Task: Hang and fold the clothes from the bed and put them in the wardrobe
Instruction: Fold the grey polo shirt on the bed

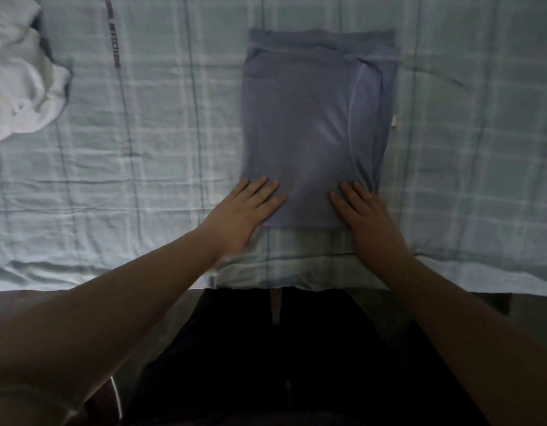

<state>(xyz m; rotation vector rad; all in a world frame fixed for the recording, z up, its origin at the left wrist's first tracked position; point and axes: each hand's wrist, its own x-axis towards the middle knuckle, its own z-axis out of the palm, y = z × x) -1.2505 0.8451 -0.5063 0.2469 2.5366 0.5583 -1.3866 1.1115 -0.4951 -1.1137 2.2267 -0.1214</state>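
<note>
- A folded blue-grey garment [312, 124] lies flat on the checked pale bedsheet [161, 149]; a small white tag [395, 121] shows at its right edge
- The left hand [244, 210] and right hand [367, 213] press flat on its near corners, fingers straight
- A crumpled white garment [23, 78] lies far left

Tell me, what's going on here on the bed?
A person is folding a blue-grey soft fabric garment laid out as a neat rectangle on the pale checked bedsheet. The left hand and the right hand press flat, fingers straight, on its near corners. A crumpled white garment lies unfolded at the far left. No wardrobe is in view.
</note>
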